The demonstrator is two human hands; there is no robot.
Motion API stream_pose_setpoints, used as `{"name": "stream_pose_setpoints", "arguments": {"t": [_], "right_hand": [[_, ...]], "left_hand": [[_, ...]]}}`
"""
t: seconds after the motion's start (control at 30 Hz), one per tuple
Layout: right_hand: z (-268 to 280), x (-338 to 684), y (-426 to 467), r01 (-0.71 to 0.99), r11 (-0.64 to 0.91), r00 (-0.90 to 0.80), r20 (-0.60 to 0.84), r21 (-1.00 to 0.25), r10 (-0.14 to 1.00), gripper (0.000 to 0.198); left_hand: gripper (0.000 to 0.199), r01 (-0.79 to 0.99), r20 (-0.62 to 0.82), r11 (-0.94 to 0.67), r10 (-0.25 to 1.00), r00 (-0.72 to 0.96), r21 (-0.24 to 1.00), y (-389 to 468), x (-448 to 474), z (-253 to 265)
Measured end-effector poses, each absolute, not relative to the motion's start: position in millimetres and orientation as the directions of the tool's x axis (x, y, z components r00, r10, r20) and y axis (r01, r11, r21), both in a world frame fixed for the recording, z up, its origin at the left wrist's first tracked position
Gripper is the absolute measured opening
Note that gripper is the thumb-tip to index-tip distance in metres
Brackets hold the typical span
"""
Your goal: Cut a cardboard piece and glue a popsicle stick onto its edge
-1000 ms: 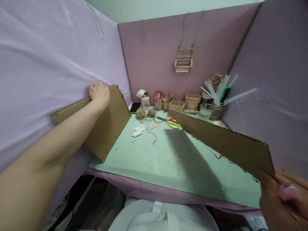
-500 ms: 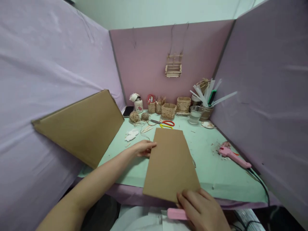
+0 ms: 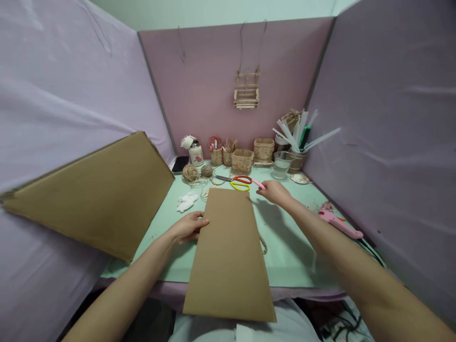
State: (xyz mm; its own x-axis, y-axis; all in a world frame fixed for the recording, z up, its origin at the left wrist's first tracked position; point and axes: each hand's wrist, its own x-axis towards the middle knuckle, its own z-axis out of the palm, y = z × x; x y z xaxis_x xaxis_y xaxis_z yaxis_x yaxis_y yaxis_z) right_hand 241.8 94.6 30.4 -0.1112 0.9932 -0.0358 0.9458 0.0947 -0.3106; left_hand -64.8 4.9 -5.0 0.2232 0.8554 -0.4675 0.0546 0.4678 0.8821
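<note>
Now we see the right hand (image 3: 275,192), which was at the near end of the cardboard panel (image 3: 231,259), stretched forward, its fingers closed around a slim pink tool (image 3: 258,184) just beside the scissors (image 3: 232,180). That leaves the left hand (image 3: 188,226) alone on the panel, fingers clamped on its left edge. The panel sits centrally, jutting over the green counter's (image 3: 294,228) near edge.

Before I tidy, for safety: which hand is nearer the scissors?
Right hand, just right of the scissors; the left hand is farther, at the left edge of the held cardboard.
</note>
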Motion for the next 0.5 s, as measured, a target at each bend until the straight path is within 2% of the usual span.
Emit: {"name": "stream_pose_setpoints", "arguments": {"t": [0.17, 0.5], "right_hand": [[9, 204, 168, 0.966, 0.080, -0.111, -0.114, -0.244, 0.987, 0.032], [-7, 175, 210, 0.979, 0.104, -0.126, -0.123, -0.173, 0.984, 0.033]], "left_hand": [[0.058, 0.019, -0.468, 0.479, 0.848, 0.247, 0.878, 8, -66, -11], [0.059, 0.014, -0.501, 0.532, 0.788, 0.358, 0.846, 56, -62, -14]]}}
